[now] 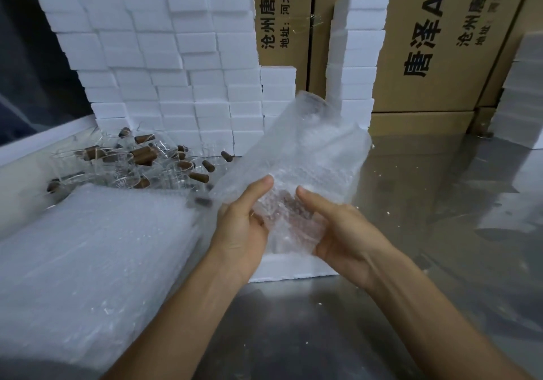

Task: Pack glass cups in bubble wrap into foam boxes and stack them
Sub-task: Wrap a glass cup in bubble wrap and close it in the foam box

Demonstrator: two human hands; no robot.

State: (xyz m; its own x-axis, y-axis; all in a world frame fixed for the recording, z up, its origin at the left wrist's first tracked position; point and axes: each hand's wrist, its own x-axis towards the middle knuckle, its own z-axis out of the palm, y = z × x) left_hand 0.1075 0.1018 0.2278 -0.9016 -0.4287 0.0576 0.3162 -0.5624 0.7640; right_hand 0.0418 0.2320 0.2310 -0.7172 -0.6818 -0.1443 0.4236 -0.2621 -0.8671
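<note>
A sheet of bubble wrap (308, 150) stands up from my hands, its lower end bundled around a glass cup (286, 216) that shows only dimly through the plastic. My left hand (244, 221) grips the bundle from the left, thumb on top. My right hand (338, 229) holds it from the right. Just below the bundle lies a white foam box (291, 268) on the metal table. Loose glass cups with brown wooden handles (141, 162) are heaped at the left. A thick pile of bubble wrap sheets (88, 262) lies at the near left.
A wall of stacked white foam boxes (164, 71) fills the back left, with a tall single column (357, 53) at the back centre and another stack (520, 97) at the right edge. Printed cardboard cartons (426, 41) stand behind. The steel table (440, 247) is flecked with foam crumbs.
</note>
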